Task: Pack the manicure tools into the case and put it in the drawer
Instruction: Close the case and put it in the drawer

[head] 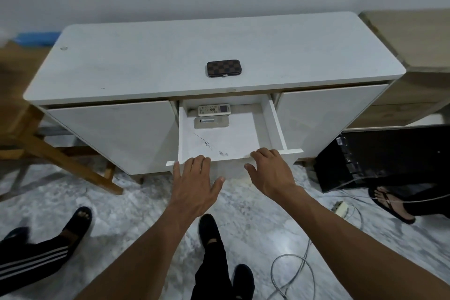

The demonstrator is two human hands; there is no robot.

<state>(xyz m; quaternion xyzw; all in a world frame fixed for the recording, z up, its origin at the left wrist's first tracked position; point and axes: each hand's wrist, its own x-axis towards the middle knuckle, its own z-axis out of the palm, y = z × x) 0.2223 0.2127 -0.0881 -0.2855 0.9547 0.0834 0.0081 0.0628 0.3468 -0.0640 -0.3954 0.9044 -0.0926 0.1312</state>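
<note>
A brown checkered manicure case (224,68) lies closed on the white cabinet top (146,66), near its front edge and just above the drawer. The white drawer (276,124) in the cabinet's middle is pulled out. My left hand (196,184) rests with fingers spread on the drawer's front edge at the left. On that same edge, further right, my right hand (271,172) has its fingertips curled over the rim. Neither hand holds anything. No loose manicure tools are visible.
Inside the drawer lie a white remote (214,109) and a grey flat device (211,122) at the back. A wooden stool (56,153) stands left, a black box (379,156) right. Cables (292,273) and other people's feet (79,220) are on the marble floor.
</note>
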